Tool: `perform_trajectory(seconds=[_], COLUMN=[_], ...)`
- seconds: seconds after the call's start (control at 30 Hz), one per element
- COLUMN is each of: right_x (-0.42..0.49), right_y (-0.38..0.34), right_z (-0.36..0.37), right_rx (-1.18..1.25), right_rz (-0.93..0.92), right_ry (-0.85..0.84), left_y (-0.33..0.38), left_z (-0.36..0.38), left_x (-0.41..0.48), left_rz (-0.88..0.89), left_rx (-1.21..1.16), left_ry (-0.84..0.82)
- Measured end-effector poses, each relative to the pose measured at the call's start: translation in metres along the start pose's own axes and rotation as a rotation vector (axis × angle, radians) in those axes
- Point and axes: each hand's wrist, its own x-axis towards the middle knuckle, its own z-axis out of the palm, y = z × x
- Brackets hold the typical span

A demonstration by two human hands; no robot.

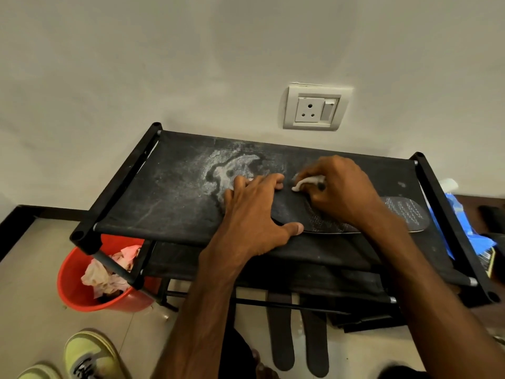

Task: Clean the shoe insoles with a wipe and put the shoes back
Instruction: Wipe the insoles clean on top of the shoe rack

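Note:
A dark patterned insole (407, 214) lies on the top shelf of a black fabric shoe rack (169, 192). My left hand (254, 212) lies flat over the insole's left end, fingers spread and thumb at its near edge. My right hand (338, 187) grips a crumpled white wipe (308, 182) and presses it down at the insole's far left part. Two more dark insoles (282, 332) lean on the floor under the rack. A pair of yellow-green shoes (87, 356) stands at the bottom left.
An orange bin (82, 294) with crumpled tissues sits under the rack's left corner. A blue packet (464, 225) lies right of the rack. A wall socket (314, 108) is behind it. White dusty stains mark the shelf fabric.

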Motion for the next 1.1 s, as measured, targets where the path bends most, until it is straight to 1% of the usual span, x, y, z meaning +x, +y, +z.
perform_trajectory(seconds=[0.03, 0.1, 0.23, 0.3, 0.37, 0.5, 0.6, 0.67, 0.77, 0.83, 0.9, 1.03, 1.1], right_x=[-0.001, -0.003, -0.005, -0.007, -0.007, -0.004, -0.003, -0.004, -0.007, -0.009, -0.007, -0.002, -0.001], right_y=[0.000, -0.001, -0.002, -0.001, -0.003, -0.006, -0.002, -0.001, 0.000, 0.001, 0.002, -0.002, -0.003], right_z=[-0.001, -0.003, -0.018, -0.023, -0.022, -0.013, -0.011, -0.013, -0.022, -0.026, -0.024, -0.009, -0.003], right_rx=[0.002, -0.001, 0.007, -0.026, -0.060, -0.099, -0.064, -0.045, 0.024, 0.044, 0.017, -0.061, -0.034], right_rz=[0.005, -0.024, -0.065, -0.065, -0.054, 0.000, 0.017, -0.015, -0.069, -0.084, -0.066, -0.013, -0.012], right_ry=[0.001, -0.048, -0.247, -0.295, -0.266, -0.083, -0.065, -0.129, -0.296, -0.354, -0.320, -0.094, -0.031], left_y=[0.000, -0.001, -0.002, -0.001, -0.001, -0.002, -0.002, -0.002, -0.002, -0.002, -0.003, -0.003, -0.002], left_z=[0.000, -0.001, -0.002, -0.002, -0.002, -0.003, -0.003, -0.003, -0.003, -0.003, -0.003, -0.003, -0.003], left_x=[0.000, 0.000, 0.000, 0.000, 0.001, 0.000, 0.000, 0.000, 0.000, 0.001, 0.001, 0.001, 0.001], left_rz=[0.000, -0.002, -0.007, -0.004, -0.004, -0.008, -0.005, -0.006, -0.008, -0.005, -0.007, -0.007, -0.012], left_rx=[0.000, 0.000, -0.011, -0.006, 0.001, -0.004, 0.001, -0.001, -0.001, 0.002, 0.002, 0.002, 0.008], left_ry=[-0.001, -0.001, -0.003, -0.005, -0.009, -0.027, -0.029, -0.026, -0.025, -0.032, -0.041, -0.044, -0.051])
